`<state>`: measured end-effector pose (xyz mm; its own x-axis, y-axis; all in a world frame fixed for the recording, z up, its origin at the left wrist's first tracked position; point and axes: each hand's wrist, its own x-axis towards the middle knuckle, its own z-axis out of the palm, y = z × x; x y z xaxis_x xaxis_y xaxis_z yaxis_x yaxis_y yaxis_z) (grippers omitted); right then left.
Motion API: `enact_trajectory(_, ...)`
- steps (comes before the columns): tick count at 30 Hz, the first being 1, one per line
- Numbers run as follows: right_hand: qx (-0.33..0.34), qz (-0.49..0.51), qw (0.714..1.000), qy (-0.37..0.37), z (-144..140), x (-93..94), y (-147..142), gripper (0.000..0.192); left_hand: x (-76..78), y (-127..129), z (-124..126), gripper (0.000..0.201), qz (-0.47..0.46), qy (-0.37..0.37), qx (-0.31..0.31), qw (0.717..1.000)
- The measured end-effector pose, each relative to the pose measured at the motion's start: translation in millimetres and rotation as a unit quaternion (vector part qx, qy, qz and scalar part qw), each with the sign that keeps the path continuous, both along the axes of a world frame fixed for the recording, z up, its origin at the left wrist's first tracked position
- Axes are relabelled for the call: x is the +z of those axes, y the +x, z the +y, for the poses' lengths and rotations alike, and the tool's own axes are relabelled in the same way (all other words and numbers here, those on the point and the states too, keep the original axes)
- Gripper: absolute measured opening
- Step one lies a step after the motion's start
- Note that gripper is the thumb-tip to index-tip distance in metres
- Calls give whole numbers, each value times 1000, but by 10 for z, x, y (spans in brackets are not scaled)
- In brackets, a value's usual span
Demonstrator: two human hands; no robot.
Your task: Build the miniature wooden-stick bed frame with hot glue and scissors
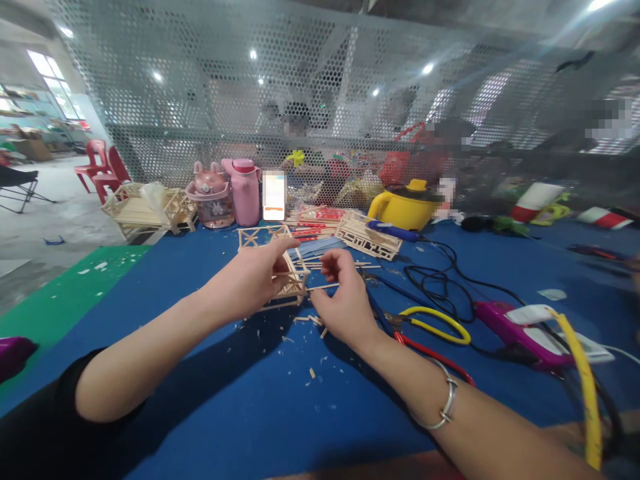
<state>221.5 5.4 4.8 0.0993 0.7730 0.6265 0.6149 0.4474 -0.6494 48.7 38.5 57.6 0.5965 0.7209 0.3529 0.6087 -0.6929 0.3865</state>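
Note:
My left hand is closed on a small frame of thin wooden sticks, its index finger stretched over the top. Part of the frame is hidden behind that hand. Just to the right, my right hand has its fingers curled and apart from the thumb. A thin wooden stick shows across that gap, beside the frame; whether it is touched I cannot tell. Short stick offcuts lie below the hands on the blue table.
Yellow-handled pliers, a red handle, black cable and a purple glue gun lie at right. Behind stand a lit phone, pink jug, yellow pot and perforated metal screen. Another stick structure sits back left.

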Motion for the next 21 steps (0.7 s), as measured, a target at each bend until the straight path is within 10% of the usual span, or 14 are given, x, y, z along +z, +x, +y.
enact_trajectory(21,-6,-119,991,60,-60,26,-37,51,4,-1,-5,54,-5,3,5,1000)
